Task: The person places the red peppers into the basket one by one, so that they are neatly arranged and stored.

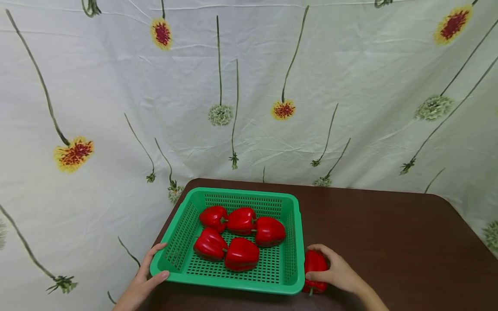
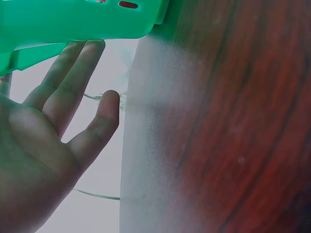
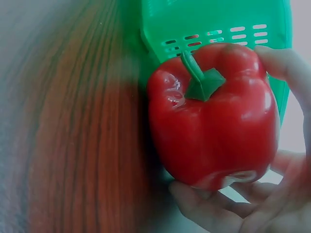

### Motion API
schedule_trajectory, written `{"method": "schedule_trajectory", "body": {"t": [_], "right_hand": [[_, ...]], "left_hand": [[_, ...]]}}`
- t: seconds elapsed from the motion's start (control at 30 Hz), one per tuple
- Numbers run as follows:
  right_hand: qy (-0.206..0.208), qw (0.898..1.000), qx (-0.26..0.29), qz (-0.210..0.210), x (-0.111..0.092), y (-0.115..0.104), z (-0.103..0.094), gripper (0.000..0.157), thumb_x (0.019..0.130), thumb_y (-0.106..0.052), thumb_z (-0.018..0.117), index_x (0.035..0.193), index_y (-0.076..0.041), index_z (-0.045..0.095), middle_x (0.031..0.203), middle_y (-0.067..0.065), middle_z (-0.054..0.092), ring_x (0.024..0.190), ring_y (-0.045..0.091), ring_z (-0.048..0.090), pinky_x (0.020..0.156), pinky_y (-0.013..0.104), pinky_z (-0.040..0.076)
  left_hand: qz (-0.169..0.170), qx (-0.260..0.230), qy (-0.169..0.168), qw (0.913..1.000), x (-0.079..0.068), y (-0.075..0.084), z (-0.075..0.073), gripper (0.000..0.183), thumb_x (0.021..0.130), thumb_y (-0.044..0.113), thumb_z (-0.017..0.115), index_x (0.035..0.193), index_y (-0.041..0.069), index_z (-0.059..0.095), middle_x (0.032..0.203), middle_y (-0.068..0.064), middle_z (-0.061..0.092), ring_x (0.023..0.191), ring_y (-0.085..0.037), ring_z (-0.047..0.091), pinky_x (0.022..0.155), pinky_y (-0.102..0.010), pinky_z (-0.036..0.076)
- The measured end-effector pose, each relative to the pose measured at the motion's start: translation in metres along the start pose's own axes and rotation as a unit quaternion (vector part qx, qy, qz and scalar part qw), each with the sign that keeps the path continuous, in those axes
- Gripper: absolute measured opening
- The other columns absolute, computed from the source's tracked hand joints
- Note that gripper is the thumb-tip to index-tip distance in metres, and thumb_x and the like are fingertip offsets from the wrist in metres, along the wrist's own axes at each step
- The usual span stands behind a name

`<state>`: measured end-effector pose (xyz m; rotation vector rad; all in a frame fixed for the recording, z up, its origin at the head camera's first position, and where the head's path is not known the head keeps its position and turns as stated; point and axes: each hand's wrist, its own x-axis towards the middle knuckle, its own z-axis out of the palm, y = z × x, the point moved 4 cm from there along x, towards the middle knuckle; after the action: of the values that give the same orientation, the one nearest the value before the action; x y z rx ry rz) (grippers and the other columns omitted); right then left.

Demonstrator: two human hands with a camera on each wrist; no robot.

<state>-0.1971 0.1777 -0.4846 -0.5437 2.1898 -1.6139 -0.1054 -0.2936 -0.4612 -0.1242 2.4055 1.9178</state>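
Note:
A green plastic basket sits on the dark table with several red bell peppers inside it. My left hand holds the basket's near left corner, thumb at the front rim and a finger along the side. In the left wrist view, fingers of the left hand touch the basket wall from below its rim. Just right of the basket, my right hand grips another red bell pepper. The right wrist view shows this bell pepper between thumb and fingers, its green stem facing the camera.
The dark wooden table extends right of the basket and behind it. A pale cloth with printed flowers hangs behind the table and along its left side.

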Motion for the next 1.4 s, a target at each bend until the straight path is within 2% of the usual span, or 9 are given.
{"method": "schedule_trajectory", "body": {"t": [0.37, 0.53, 0.7, 0.93, 1.23, 1.4], "right_hand": [[0.001, 1.0, 0.017, -0.009, -0.002, 0.003, 0.001, 0.058, 0.082, -0.014, 0.075, 0.13, 0.003, 0.047, 0.114, 0.016, 0.056, 0.095, 0.028, 0.057, 0.07, 0.036, 0.055], [-0.006, 0.999, 0.042, -0.005, -0.005, 0.004, -0.004, 0.058, 0.085, -0.013, 0.072, 0.133, 0.005, 0.044, 0.116, 0.018, 0.055, 0.096, 0.029, 0.057, 0.072, 0.038, 0.055], [0.007, 0.999, 0.047, -0.011, -0.008, 0.001, -0.012, 0.059, 0.086, -0.014, 0.07, 0.134, 0.006, 0.042, 0.121, 0.023, 0.051, 0.098, 0.03, 0.056, 0.073, 0.039, 0.055], [0.024, 0.998, 0.048, -0.016, -0.013, -0.009, -0.022, 0.063, 0.084, -0.014, 0.071, 0.136, 0.005, 0.041, 0.126, 0.026, 0.048, 0.101, 0.031, 0.054, 0.072, 0.039, 0.056], [0.063, 0.997, 0.028, -0.032, -0.017, -0.03, -0.036, 0.065, 0.08, -0.015, 0.073, 0.136, 0.001, 0.043, 0.129, 0.024, 0.047, 0.104, 0.033, 0.051, 0.071, 0.038, 0.056], [0.073, 0.995, 0.037, -0.05, -0.017, -0.042, -0.041, 0.063, 0.08, -0.013, 0.073, 0.135, -0.002, 0.044, 0.129, 0.025, 0.046, 0.105, 0.036, 0.051, 0.071, 0.04, 0.056]], "left_hand": [[0.005, -0.004, -0.004, 1.0, 0.001, 0.0, 0.0, 0.059, 0.1, 0.01, 0.051, 0.147, 0.014, 0.015, 0.151, -0.029, 0.016, 0.107, 0.01, 0.048, 0.082, -0.022, 0.047], [0.009, -0.01, -0.006, 0.9999, 0.0, 0.0, 0.001, 0.06, 0.1, 0.009, 0.05, 0.147, 0.013, 0.014, 0.151, -0.029, 0.016, 0.108, 0.009, 0.049, 0.083, -0.022, 0.047], [0.012, -0.014, -0.003, 0.9998, -0.001, 0.0, 0.001, 0.06, 0.1, 0.009, 0.051, 0.147, 0.014, 0.015, 0.15, -0.031, 0.017, 0.107, 0.009, 0.049, 0.083, -0.022, 0.047], [0.025, -0.016, -0.007, 0.9995, -0.002, 0.001, 0.0, 0.059, 0.1, 0.007, 0.05, 0.147, 0.013, 0.015, 0.15, -0.032, 0.016, 0.109, 0.01, 0.048, 0.083, -0.021, 0.047], [0.012, -0.012, -0.005, 0.9998, 0.0, 0.0, 0.0, 0.06, 0.1, 0.009, 0.051, 0.147, 0.013, 0.015, 0.151, -0.031, 0.017, 0.108, 0.01, 0.048, 0.083, -0.022, 0.048], [0.01, -0.011, -0.005, 0.9999, 0.001, 0.0, 0.0, 0.06, 0.1, 0.009, 0.051, 0.147, 0.014, 0.015, 0.151, -0.031, 0.016, 0.108, 0.011, 0.048, 0.083, -0.022, 0.048]]}}
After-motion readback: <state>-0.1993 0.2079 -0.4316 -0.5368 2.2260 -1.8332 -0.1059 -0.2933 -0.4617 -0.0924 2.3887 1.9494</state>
